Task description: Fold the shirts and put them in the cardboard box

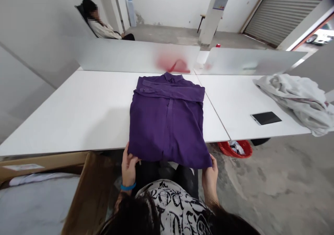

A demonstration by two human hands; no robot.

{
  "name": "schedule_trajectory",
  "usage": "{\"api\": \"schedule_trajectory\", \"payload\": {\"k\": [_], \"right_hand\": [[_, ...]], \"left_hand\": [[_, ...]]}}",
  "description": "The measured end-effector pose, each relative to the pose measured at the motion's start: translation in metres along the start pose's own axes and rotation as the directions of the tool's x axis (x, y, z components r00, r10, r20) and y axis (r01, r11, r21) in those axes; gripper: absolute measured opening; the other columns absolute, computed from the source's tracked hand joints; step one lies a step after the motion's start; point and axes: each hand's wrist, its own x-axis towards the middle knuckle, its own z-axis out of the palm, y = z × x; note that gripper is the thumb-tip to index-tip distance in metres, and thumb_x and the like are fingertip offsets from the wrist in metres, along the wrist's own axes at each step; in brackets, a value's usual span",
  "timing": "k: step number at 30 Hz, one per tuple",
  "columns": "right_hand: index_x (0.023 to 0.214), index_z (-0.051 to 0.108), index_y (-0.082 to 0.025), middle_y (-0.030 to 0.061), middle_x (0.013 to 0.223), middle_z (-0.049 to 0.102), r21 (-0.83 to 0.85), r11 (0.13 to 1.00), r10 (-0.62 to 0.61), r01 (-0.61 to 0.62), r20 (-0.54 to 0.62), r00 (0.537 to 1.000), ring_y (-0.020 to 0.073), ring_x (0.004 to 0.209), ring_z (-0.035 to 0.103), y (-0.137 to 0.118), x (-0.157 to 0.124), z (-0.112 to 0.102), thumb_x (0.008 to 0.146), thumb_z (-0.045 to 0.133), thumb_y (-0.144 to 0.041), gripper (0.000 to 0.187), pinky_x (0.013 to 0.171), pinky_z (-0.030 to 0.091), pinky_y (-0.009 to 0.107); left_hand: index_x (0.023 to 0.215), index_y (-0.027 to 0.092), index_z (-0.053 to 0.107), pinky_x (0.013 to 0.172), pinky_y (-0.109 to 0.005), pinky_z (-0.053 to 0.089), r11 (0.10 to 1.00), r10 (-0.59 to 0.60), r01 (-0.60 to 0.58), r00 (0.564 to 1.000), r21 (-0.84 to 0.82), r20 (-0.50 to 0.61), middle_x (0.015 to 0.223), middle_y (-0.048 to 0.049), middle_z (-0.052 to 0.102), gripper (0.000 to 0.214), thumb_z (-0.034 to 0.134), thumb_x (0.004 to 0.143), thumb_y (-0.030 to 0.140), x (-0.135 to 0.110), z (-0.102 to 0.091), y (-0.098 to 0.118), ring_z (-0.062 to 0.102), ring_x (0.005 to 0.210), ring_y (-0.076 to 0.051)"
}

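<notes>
purple shirt (167,120) | both hems pinched | left hand (128,169) | right hand (210,176)

Purple shirt (167,120) on white table (78,110); grey cloth (297,99); black phone (266,118); red basket (236,148).

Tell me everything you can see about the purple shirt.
The purple shirt is of deep violet, soft-looking woven fabric, lightly creased. It lies flat on the white table, sides folded in to a neat rectangle, collar at the far end. A sleeve is folded across below the collar, and a placket line runs down the middle. The bottom edge hangs over the table's near edge, where the left hand pinches one corner and the right hand the other.
</notes>
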Motion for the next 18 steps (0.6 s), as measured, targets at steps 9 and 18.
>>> {"api": "schedule_trajectory", "payload": {"k": [9, 18], "right_hand": [[0.104, 0.057, -0.026, 0.0015, 0.091, 0.068, 0.004, 1.000, -0.016, 0.016, 0.015, 1.000, 0.0152, 0.076, 0.063, 0.011, 0.011, -0.006, 0.076, 0.058, -0.038, 0.031, 0.068, 0.051, 0.027], [0.111, 0.055, -0.026, 0.0018, 0.092, 0.068, 0.016, 1.000, 0.003, -0.003, 0.040, 0.999, 0.0156, 0.077, 0.063, -0.004, 0.006, -0.001, 0.073, 0.063, -0.039, 0.041, 0.069, 0.050, 0.026]], "left_hand": [[0.132, 0.015, 0.045, 0.058, -0.029, 0.056, 0.993, 0.037, -0.035, 0.999, 0.111, -0.016, 0.090, -0.0070, 0.065, 0.066, 0.060, 0.073, 0.039, 0.016, 0.019, 0.021, 0.062, 0.065, -0.016], [0.090, 0.018, 0.063, 0.070, -0.033, 0.050, 0.844, 0.306, -0.165, 0.929, 0.511, -0.206, 0.090, -0.0065, 0.058, 0.024, 0.056, 0.071, 0.031, 0.048, 0.006, 0.028, 0.056, 0.066, -0.015]]}}
